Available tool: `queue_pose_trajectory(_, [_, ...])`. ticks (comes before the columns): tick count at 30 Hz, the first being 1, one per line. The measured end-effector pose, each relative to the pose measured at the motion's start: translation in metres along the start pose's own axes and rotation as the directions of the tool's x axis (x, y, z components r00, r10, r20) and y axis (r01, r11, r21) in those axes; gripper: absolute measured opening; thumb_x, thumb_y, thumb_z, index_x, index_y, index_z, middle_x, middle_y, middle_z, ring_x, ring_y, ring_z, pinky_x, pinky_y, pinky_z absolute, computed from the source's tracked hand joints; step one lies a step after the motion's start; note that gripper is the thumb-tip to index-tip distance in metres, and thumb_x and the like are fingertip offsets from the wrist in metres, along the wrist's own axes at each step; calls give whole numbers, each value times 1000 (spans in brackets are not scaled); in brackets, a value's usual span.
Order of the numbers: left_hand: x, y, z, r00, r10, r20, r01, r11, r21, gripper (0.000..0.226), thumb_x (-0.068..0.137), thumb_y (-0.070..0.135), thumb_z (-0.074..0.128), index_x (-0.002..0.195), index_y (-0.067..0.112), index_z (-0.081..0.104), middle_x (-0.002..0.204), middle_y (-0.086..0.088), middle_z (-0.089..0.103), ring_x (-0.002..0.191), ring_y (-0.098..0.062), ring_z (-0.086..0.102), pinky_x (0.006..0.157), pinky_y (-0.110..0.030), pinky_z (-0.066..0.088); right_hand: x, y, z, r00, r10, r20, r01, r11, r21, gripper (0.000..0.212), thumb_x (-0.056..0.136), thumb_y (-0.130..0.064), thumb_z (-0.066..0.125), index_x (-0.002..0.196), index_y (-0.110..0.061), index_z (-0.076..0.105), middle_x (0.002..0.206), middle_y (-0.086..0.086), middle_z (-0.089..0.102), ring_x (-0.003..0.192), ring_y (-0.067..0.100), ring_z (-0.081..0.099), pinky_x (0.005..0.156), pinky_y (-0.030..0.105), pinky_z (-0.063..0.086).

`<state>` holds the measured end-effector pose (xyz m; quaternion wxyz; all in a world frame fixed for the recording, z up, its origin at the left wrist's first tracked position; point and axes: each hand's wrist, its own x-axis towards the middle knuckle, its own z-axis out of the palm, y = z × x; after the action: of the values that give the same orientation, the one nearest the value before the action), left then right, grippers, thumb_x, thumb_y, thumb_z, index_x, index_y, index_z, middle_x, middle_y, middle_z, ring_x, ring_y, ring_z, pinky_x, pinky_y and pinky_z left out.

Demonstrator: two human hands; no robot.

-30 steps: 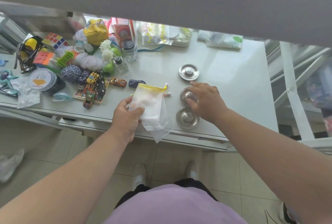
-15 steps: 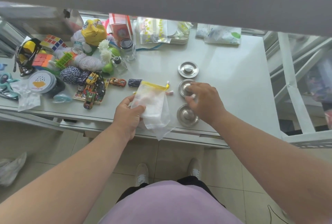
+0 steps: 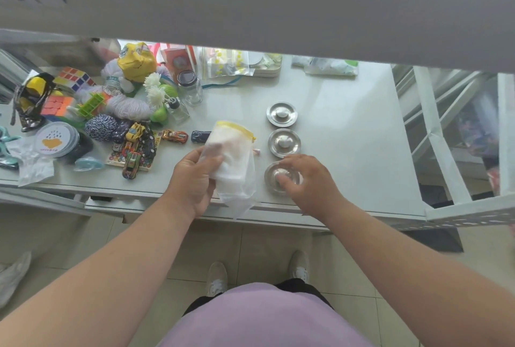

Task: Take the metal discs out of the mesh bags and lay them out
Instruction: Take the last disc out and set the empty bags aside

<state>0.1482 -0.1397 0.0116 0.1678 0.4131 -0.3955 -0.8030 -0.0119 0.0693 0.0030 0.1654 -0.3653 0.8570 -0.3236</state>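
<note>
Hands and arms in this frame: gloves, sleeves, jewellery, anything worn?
Nothing worn on either. Left hand and right hand are ungloved, with no rings, watch or bands visible. Both forearms are uncovered up to the frame edge; no sleeve cuffs show.

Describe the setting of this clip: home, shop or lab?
Probably a data-collection workroom, not a home: a plain white table heaped with unrelated props, such as puzzle cubes, toy cars and yarn, above a tiled floor.

The pale table [image 3: 348, 129] carries three metal discs [image 3: 284, 142] in a row beside heaped toys [image 3: 133, 140].
</note>
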Motion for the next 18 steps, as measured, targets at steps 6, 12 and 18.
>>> queue_pose_trajectory(6, [-11, 7, 49, 953, -8, 303, 3, 1000, 16, 40, 84, 4, 72, 125, 3, 73, 104, -12, 73, 93, -26, 70, 82, -36, 60, 5, -28, -33, 848, 376, 375, -490, 281, 825, 41, 93, -42, 75, 111, -5, 74, 103, 17, 73, 90, 28, 69, 90, 45, 57])
queue_pose_trajectory(12, [-13, 2, 92, 889, -16, 458, -43, 992, 117, 29, 91, -1, 69, 119, 3, 78, 105, -13, 77, 95, -26, 72, 87, -35, 59, 14, -12, -61, 831, 459, 313, -433, 183, 883, 12, 94, -10, 76, 104, -10, 69, 87, 8, 70, 72, 21, 64, 69, 32, 55])
queue_pose_trajectory(18, [-2, -14, 112, 914, -91, 395, -14, 967, 255, 39, 86, 14, 78, 123, 4, 77, 115, -19, 71, 106, -32, 62, 96, -48, 45, 20, 11, -70, 748, 422, 513, -573, 20, 819, 34, 91, -16, 80, 120, 1, 73, 107, 18, 77, 98, 33, 73, 103, 44, 57])
